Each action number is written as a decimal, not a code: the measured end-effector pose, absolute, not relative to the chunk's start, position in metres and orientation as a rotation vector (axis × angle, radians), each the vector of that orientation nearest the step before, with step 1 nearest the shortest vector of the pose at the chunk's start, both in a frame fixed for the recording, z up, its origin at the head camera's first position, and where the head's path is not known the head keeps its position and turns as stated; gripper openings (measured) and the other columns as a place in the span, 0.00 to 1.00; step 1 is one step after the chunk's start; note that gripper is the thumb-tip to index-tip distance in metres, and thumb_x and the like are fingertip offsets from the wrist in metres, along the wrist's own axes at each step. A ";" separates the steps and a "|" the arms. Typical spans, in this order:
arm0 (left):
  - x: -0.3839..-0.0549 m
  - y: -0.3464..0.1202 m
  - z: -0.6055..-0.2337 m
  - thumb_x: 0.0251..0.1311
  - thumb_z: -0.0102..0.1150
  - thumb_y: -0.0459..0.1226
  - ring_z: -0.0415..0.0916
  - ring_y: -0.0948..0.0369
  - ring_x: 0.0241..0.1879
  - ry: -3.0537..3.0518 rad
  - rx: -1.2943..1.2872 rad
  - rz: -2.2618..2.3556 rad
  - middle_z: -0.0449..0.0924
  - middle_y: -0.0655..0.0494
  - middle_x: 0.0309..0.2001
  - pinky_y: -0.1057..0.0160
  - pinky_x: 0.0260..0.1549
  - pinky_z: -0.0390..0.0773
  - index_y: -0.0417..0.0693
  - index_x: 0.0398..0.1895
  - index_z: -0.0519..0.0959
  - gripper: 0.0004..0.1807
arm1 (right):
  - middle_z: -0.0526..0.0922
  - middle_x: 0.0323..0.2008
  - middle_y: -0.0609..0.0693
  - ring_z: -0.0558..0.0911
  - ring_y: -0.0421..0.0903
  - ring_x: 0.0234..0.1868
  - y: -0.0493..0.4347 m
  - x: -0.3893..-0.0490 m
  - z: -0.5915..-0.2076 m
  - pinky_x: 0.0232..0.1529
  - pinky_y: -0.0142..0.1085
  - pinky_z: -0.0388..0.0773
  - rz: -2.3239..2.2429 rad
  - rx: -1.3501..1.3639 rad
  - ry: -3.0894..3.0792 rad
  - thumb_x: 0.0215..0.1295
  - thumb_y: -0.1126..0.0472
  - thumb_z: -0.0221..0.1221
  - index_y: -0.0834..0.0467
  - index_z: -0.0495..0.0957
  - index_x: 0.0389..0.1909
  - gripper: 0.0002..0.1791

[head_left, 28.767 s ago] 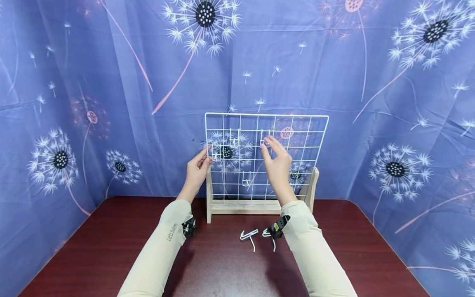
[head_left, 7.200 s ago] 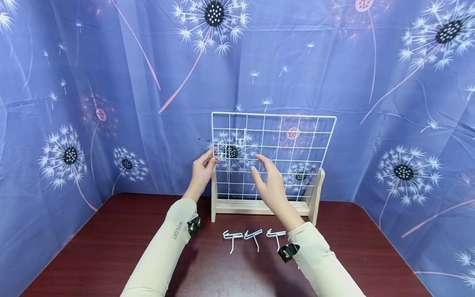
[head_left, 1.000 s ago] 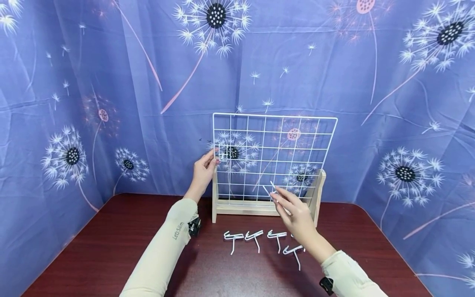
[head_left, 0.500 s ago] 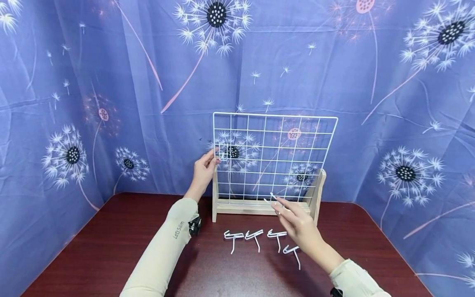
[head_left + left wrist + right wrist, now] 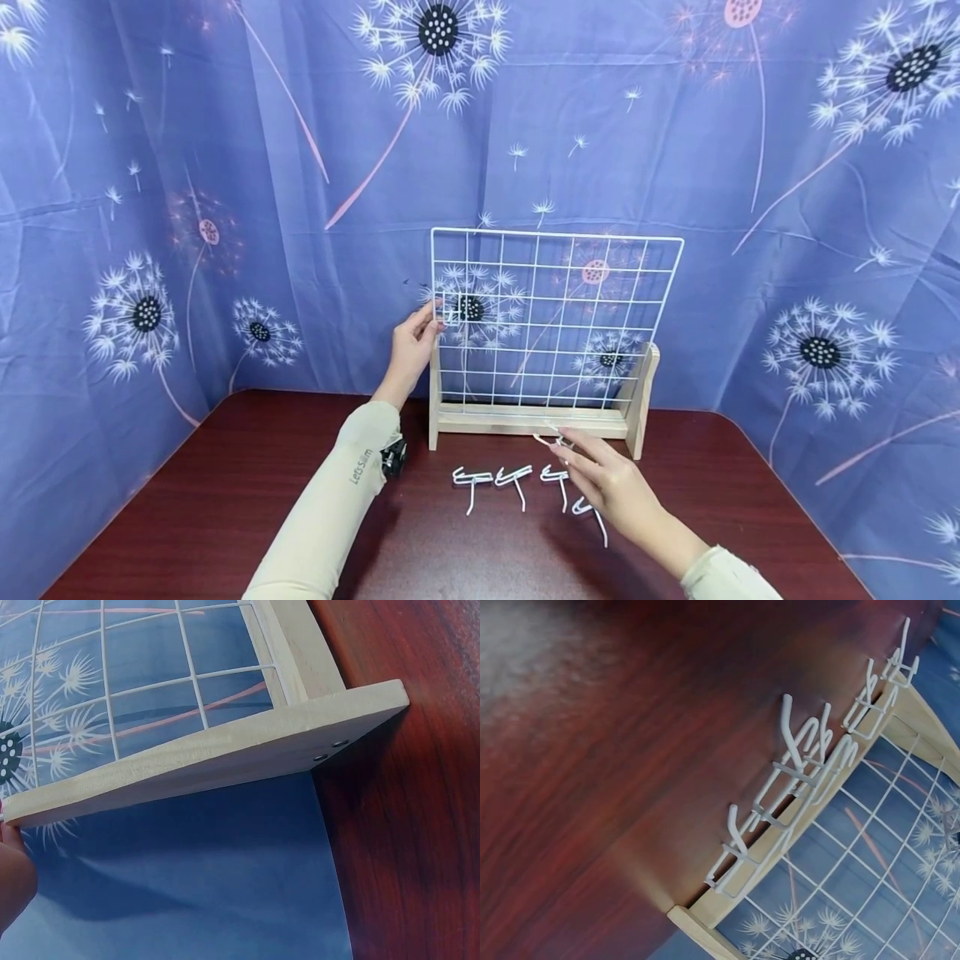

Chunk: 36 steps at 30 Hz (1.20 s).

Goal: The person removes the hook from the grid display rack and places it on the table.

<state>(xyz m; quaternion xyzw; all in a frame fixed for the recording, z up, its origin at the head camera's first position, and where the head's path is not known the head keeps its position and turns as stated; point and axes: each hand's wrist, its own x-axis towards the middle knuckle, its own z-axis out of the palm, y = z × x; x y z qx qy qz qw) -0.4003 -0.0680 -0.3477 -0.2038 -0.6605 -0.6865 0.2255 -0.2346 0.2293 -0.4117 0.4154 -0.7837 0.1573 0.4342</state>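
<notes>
My left hand (image 5: 408,346) grips the left edge of a white wire grid panel (image 5: 555,325) at mid height, just above the wooden side upright (image 5: 187,761). A white wire hook (image 5: 452,315) hangs on the grid beside those fingers. My right hand (image 5: 618,483) pinches another white wire hook (image 5: 542,439) by thumb and fingers, low in front of the stand and close over the table. Below it several like hooks (image 5: 471,478) lie on the table, one hook (image 5: 596,518) partly covered by the hand. The right wrist view shows hooks (image 5: 735,832) along the stand's base.
The pale wooden stand (image 5: 487,419) bears the grid at the back of the dark red table (image 5: 300,467). Behind and at both sides hangs a blue curtain (image 5: 337,308) with dandelion prints.
My right hand has lowered the hook from before the grid toward the table. Earlier, several hooks hung on the grid; now one does, and more lie on the table. The left hand stays.
</notes>
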 end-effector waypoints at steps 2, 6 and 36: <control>-0.400 -0.068 -0.348 0.67 0.47 0.23 0.75 0.40 0.47 -1.810 -0.575 -1.898 0.74 0.31 0.46 0.60 0.50 0.79 0.40 0.63 0.73 0.22 | 0.80 0.51 0.58 0.82 0.53 0.46 0.230 -0.233 -0.413 0.52 0.30 0.77 0.384 1.047 -1.960 0.76 0.54 0.44 0.60 0.84 0.47 0.21; -0.400 -0.069 -0.349 0.67 0.47 0.23 0.74 0.37 0.48 -1.798 -0.599 -1.905 0.72 0.29 0.48 0.55 0.52 0.77 0.38 0.64 0.72 0.22 | 0.80 0.51 0.58 0.82 0.51 0.44 0.230 -0.231 -0.417 0.44 0.30 0.80 0.374 1.080 -1.976 0.77 0.55 0.44 0.60 0.84 0.47 0.21; -0.377 -0.071 -0.330 0.66 0.46 0.21 0.74 0.36 0.49 -1.854 -0.604 -1.914 0.71 0.26 0.47 0.50 0.54 0.75 0.34 0.63 0.71 0.22 | 0.82 0.45 0.57 0.84 0.48 0.44 0.239 -0.223 -0.451 0.45 0.34 0.82 0.100 1.356 -1.965 0.77 0.56 0.41 0.58 0.84 0.43 0.21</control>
